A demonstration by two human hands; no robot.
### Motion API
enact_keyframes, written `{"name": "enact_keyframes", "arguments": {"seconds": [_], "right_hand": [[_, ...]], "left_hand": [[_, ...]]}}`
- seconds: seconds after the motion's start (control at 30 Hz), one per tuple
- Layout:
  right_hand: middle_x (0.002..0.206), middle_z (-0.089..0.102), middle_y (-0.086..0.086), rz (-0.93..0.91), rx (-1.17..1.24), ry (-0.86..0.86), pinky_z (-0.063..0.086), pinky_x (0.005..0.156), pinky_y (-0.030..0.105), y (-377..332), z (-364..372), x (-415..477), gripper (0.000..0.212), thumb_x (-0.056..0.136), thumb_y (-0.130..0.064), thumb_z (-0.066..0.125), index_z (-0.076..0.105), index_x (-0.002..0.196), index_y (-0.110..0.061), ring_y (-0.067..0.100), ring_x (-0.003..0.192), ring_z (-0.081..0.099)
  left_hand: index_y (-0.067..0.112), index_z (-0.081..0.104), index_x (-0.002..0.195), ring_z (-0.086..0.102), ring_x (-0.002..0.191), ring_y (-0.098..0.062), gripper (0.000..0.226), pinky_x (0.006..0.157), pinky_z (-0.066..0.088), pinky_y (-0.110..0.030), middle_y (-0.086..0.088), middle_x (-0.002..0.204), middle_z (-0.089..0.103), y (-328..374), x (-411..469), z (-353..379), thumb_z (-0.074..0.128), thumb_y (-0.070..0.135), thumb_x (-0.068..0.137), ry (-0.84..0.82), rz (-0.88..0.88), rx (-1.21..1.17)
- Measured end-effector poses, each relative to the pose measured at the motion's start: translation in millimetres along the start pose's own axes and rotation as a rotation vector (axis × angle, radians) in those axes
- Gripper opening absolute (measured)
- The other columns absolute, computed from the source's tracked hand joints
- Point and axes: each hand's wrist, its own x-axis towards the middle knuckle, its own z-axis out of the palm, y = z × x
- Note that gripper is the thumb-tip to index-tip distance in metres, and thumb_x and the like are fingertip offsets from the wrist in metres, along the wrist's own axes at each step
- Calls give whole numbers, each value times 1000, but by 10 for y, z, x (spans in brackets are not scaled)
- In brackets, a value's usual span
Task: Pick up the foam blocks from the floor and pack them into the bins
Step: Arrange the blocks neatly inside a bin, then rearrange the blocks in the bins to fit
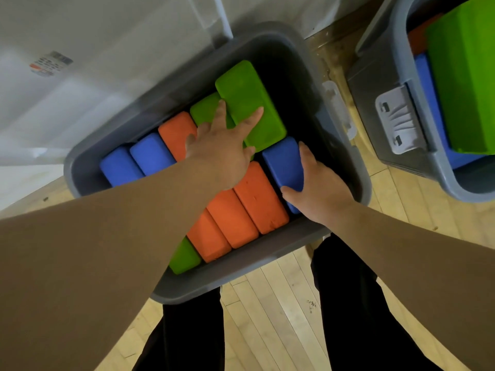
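Note:
A grey bin (270, 266) in front of me holds several foam blocks standing in rows: blue, orange and green. My left hand (222, 151) lies flat with straight fingers on a large green block (246, 97) that sits tilted on top of the rows. My right hand (318, 186) grips the near end of a blue block (284, 162) at the bin's right side, thumb on one face and fingers on the other. Orange blocks (254, 199) fill the near row between my arms.
A second grey bin (428, 162) with a latch stands at the right, holding a big green block (466, 76), blue and orange ones. A white wall panel lies to the left. My dark trouser legs stand on the wooden floor (267, 330) below.

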Motion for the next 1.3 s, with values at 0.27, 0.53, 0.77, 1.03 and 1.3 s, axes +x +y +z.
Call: {"name": "enact_keyframes", "arguments": {"seconds": [0.27,0.53,0.77,1.03,1.3], "right_hand": [[145,53,4,-15,-19,-22,51,98,39,-51,41,101,106,90,-57,69,-3,162,-30,23,123,59],[144,55,6,21,-2,-131,54,95,38,-117,-29,90,110,90,-57,69,-11,162,-31,25,118,62],[160,35,1,-123,-14,-193,44,105,37,111,-713,-350,87,97,-47,63,11,164,-27,23,138,46],[162,26,6,40,-53,8,30,118,46,1163,-1734,-943,86,90,-50,68,25,160,-25,32,147,26],[166,18,9,166,-62,61,28,119,48,1880,-2613,-1154,91,90,-51,69,20,162,-26,33,151,20]], "left_hand": [[70,-11,145,14,144,-40,77,102,34,-61,2,169,-18,57,193,192,49,47,103,30,-57,50],[66,-14,148,8,148,-42,80,107,33,-63,1,167,-26,61,174,129,50,51,102,-40,-41,66],[48,-6,158,15,150,-44,85,117,30,-57,-8,170,-9,190,-310,-26,51,61,97,-49,-4,140],[45,-8,159,21,148,-39,97,116,32,-51,-10,169,-1,1175,-815,-256,54,71,89,22,42,162],[50,-9,156,12,151,-38,91,115,35,-54,-2,169,-8,2122,-1050,-494,51,74,91,-12,102,-33]]}}
